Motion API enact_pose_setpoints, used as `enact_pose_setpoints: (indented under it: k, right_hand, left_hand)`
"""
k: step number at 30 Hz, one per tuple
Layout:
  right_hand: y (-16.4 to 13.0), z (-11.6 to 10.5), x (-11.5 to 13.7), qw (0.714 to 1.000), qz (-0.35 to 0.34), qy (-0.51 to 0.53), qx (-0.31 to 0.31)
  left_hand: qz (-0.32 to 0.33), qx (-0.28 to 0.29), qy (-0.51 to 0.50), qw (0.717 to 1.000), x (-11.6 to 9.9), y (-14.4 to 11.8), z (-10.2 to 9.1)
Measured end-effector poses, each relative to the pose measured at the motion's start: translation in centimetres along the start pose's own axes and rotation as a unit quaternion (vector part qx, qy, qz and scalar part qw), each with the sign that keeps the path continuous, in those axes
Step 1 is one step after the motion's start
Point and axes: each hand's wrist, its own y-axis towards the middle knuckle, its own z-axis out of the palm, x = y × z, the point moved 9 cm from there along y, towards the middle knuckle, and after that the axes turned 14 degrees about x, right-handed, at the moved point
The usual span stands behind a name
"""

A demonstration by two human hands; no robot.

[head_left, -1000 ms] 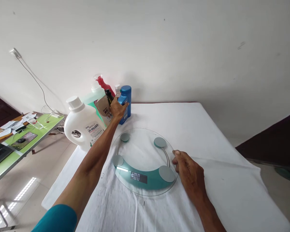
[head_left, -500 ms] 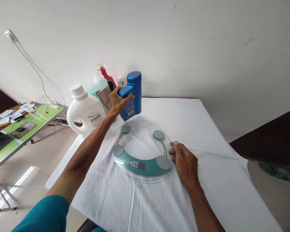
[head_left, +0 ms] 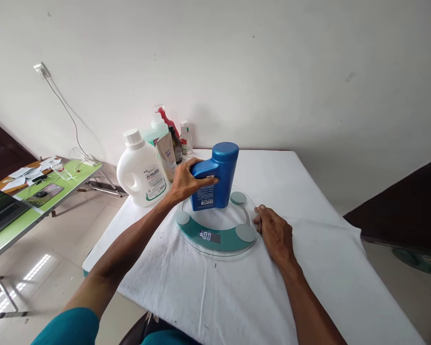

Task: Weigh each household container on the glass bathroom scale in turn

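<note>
My left hand (head_left: 184, 183) is closed around the blue plastic bottle (head_left: 227, 175), thumb across its labelled side. The bottle is upright over the back left of the round glass bathroom scale (head_left: 210, 239); I cannot tell whether its base touches the glass. Zeros show on the scale's lit display (head_left: 210, 235). At the scale's right rim is my right hand (head_left: 276, 233), fingers curled and pinching the glass edge. Left of the bottle stands a white detergent jug (head_left: 140, 167) with a round handle hole.
Behind the jug are a beige pouch (head_left: 166, 155), a green pump bottle (head_left: 157, 129), a dark bottle (head_left: 175, 146), a red spray bottle (head_left: 168, 120) and a small clear bottle (head_left: 185, 139). A white cloth (head_left: 309, 268) covers the table. A green desk (head_left: 77, 177) stands left.
My left hand has brought the blue bottle right and toward me, from behind the scale to over it. My right hand remains at the scale's rim. The view has shifted slightly.
</note>
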Motion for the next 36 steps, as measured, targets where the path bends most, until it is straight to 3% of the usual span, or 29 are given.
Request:
enact_pose_setpoints:
  k: [7,12,14,17,21,24,28,36]
  right_hand:
    - [0.2,-0.1,-0.2,0.999,-0.031,-0.017,-0.005]
    - [0.4,0.0,-0.3,0.999,-0.033,-0.026,-0.004]
    - [0.4,0.0,-0.2,0.999,-0.031,-0.035,-0.002]
    - [0.3,0.0,-0.1,0.999,-0.026,-0.047,-0.004]
    - [0.3,0.0,-0.2,0.999,-0.013,-0.045,-0.003]
    - [0.3,0.0,-0.2,0.999,-0.002,-0.049,0.0]
    - [0.4,0.0,-0.3,0.999,0.013,-0.045,-0.005]
    - [0.4,0.0,0.1,0.998,0.001,-0.064,-0.01]
  left_hand:
    - [0.005,0.007,0.009,1.0,0.1,0.0,0.5]
    - [0.02,0.017,-0.037,0.999,0.8,-0.9,0.1]
    - [0.016,0.009,-0.075,0.997,2.5,-1.6,-0.2]
    - [-0.022,-0.01,-0.12,0.992,6.6,-3.1,-0.2]
    - [-0.075,-0.021,-0.131,0.988,11.9,-5.2,0.6]
    - [-0.098,-0.01,-0.174,0.98,14.6,-6.2,1.6]
    - [-0.113,-0.016,-0.213,0.97,16.1,-6.5,2.3]
    - [-0.136,-0.029,-0.199,0.97,16.7,-6.5,2.5]
